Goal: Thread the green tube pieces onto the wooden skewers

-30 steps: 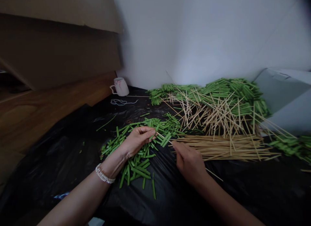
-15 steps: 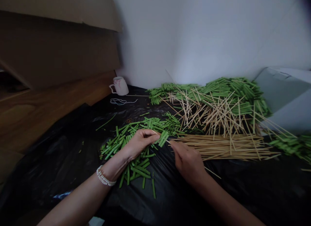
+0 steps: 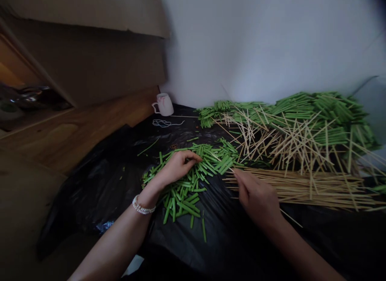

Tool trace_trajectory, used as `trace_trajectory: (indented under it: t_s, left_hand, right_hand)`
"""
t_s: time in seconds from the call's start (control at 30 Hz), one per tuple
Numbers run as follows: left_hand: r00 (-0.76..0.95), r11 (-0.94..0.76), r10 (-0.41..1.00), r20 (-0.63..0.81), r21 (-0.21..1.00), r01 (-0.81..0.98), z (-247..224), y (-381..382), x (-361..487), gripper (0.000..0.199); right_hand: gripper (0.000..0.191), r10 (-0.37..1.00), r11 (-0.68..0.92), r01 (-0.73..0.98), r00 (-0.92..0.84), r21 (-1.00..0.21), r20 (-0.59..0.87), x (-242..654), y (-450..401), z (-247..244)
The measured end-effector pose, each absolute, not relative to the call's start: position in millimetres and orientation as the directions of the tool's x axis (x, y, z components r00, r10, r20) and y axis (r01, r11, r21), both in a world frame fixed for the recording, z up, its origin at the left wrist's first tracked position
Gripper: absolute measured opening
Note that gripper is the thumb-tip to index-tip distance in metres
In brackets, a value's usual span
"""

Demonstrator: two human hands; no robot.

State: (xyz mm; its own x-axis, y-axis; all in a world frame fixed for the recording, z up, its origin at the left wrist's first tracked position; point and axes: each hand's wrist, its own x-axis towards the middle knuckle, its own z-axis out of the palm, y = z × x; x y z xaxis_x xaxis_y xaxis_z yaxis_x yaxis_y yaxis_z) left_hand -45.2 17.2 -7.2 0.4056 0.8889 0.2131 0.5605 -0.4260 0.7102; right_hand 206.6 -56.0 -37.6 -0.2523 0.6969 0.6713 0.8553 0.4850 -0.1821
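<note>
Black plastic sheet [image 3: 87, 204] spreads from left of the heap of green stem pieces [image 3: 183, 206] and runs beneath it, probably to keep what lies below clean. Behind the heap, toward its left, stand a mug [image 3: 165, 105] and a loose cord [image 3: 163, 123], seemingly set back to leave working room. The left hand [image 3: 177, 166] reaches over the heap, thumb and fingertips drawn close together; whether a piece is pinched there I cannot tell. Its low position suits picking single pieces.

At the heap's right edge, a short row of green pieces [image 3: 225, 164] sits side by side on a thin stick [image 3: 291, 218]. Right of the heap, the right hand [image 3: 257, 196] pinches that stick close to the row, likely to steady it, with the tip pointing toward the heap and the tail slanting out below the palm. Further right of the heap, bare sticks [image 3: 304, 188] lie roughly parallel, handy for the right hand. Behind these, filled sticks [image 3: 328, 116] are piled against the wall [image 3: 256, 43], apparently to keep them separate from the heap.
</note>
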Motion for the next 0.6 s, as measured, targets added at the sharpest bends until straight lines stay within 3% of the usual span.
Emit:
trace_trajectory:
  t_s: [0.17,0.3,0.47,0.6]
  left_hand:
    - [0.534,-0.568,0.802,0.268,0.621,0.541,-5,9,-32,0.013]
    - [0.587,-0.645,0.758,0.284,0.459,0.611,-9,3,-22,0.019]
    - [0.61,-0.674,0.739,0.286,0.293,0.678,-14,0,-18,0.015]
    - [0.61,-0.667,0.744,0.273,0.256,0.699,-15,-2,-17,0.017]
  right_hand:
    - [0.027,0.7,0.484,0.853,-0.244,-0.195,0.671,205,-56,-34]
    - [0.029,0.74,0.458,0.859,-0.227,-0.227,0.633,204,-57,-33]
    - [0.031,0.762,0.45,0.859,-0.226,-0.245,0.607,203,-58,-33]
    - [0.03,0.761,0.458,0.856,-0.236,-0.242,0.605,202,-58,-33]
